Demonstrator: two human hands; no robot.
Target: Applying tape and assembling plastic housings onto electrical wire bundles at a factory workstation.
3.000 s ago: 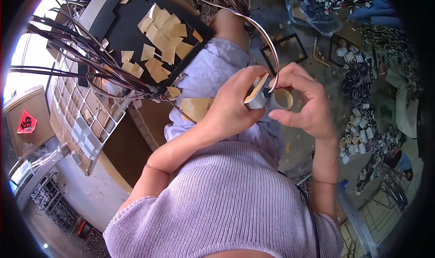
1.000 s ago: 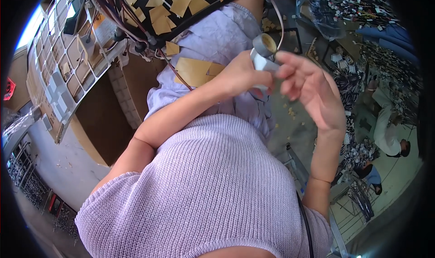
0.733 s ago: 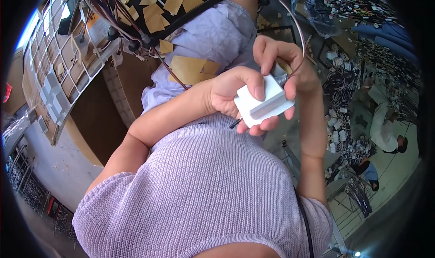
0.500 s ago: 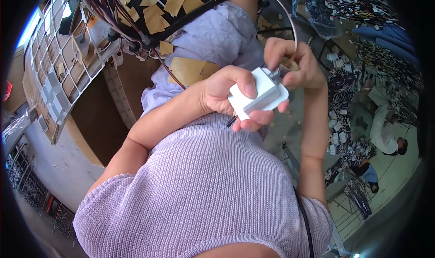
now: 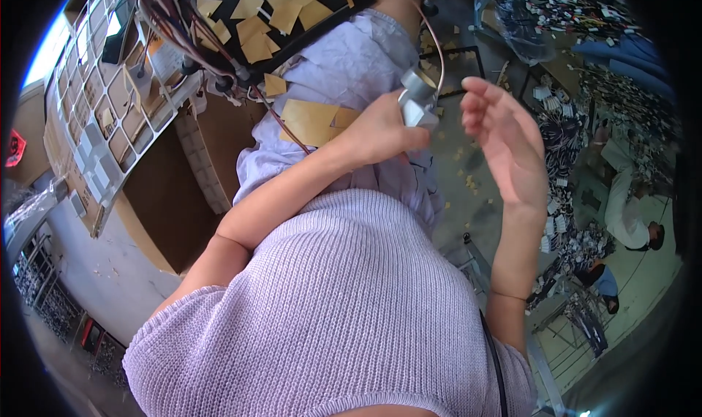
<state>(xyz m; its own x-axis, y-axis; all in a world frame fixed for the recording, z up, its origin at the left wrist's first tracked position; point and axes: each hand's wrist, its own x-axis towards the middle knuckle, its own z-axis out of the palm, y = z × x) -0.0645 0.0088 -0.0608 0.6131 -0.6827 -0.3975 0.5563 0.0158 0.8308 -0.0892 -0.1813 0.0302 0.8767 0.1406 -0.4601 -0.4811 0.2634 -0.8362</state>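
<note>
My left hand (image 5: pixel 384 130) is closed around a white block-shaped piece (image 5: pixel 417 114), mostly hidden by the fingers. At its upper end is a small grey tape roll (image 5: pixel 419 85) with a tan core; I cannot tell whether it is stuck to the piece or held by the fingers. A thin pinkish cable (image 5: pixel 441 55) runs down from above and ends close beside the roll. To the right, my right hand (image 5: pixel 504 135) is raised and apart from the piece, fingers extended, holding nothing.
Tan paper pieces (image 5: pixel 311 123) lie on my lap and on a black tray (image 5: pixel 219 22) ahead. Cable bundles (image 5: pixel 164 22) hang near a white wire grid (image 5: pixel 102 73). An open cardboard box (image 5: pixel 157 190) stands left. Heaped wire harnesses (image 5: pixel 559 175) and a co-worker (image 5: pixel 627 208) are at right.
My right hand has let go of the tape roll and drawn away to the right, opening. My left hand has turned the white piece, so its broad face no longer shows.
</note>
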